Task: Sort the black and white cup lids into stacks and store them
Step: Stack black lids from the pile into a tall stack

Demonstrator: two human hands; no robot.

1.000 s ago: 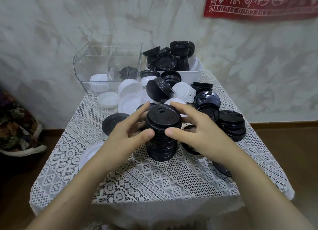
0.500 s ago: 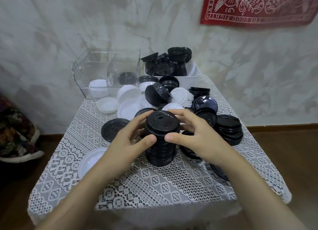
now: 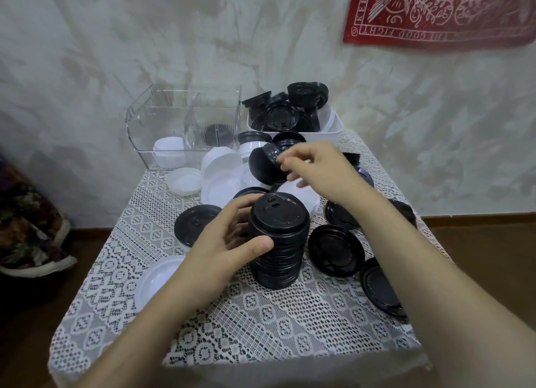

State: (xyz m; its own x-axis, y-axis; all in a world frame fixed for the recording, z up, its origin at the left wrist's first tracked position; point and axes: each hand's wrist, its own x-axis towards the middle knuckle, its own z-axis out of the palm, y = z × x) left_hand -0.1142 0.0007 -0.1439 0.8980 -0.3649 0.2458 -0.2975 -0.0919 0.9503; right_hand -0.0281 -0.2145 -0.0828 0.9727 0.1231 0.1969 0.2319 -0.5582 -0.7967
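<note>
Stack of black lids (image 3: 278,242) stands at frame centre on the bench (image 3: 261,323), left grip (image 3: 229,242) curled round it. Right grip (image 3: 316,170) sits above centre, fingers (image 3: 285,162) bent at the rim of tilted black lids (image 3: 262,167); closure cannot be determined.

Left hand (image 3: 226,242) gripped the stack of black lids (image 3: 278,242): thumb pressed flat on the near side, fingers curled round the far left side. Left forearm (image 3: 139,329) was bare and entered from the lower left. Right forearm (image 3: 435,286), also bare, reached forward from the lower right, beyond the left hand. Right hand (image 3: 319,170) sat at the tilted black lids (image 3: 264,167), fingers curled at their rim; a firm pinch could not be confirmed.
</note>
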